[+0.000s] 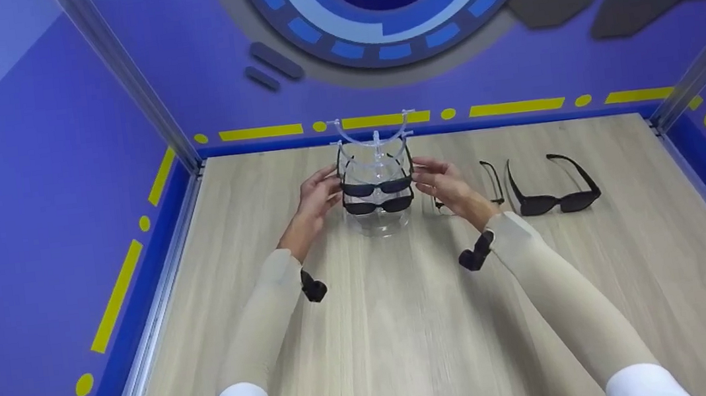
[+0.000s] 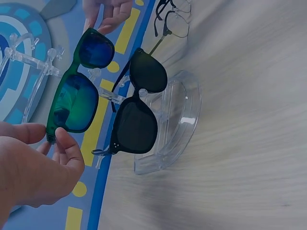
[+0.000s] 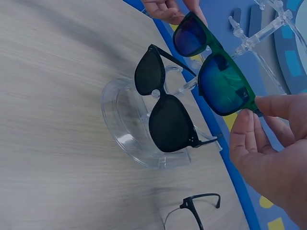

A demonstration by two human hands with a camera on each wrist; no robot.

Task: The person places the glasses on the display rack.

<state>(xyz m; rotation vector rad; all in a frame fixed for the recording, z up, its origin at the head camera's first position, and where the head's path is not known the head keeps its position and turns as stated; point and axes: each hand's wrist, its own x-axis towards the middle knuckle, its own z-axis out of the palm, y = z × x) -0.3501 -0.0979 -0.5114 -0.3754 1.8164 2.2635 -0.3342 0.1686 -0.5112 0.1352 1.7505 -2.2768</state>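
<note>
Over the far middle of the pale wood-grain table (image 1: 397, 352), before yellow-dashed purple panels (image 1: 29, 215), we see the left hand (image 1: 315, 197) and right hand (image 1: 444, 184) pinching opposite ends of green-framed mirrored sunglasses (image 2: 79, 103) by a clear plastic stand (image 1: 381, 227), perhaps touching it.

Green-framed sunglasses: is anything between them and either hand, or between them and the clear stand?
Nothing visible: the left hand and right hand pinch the green-framed sunglasses at their outer ends. The black sunglasses sit lower on the clear stand, not in between.
</note>
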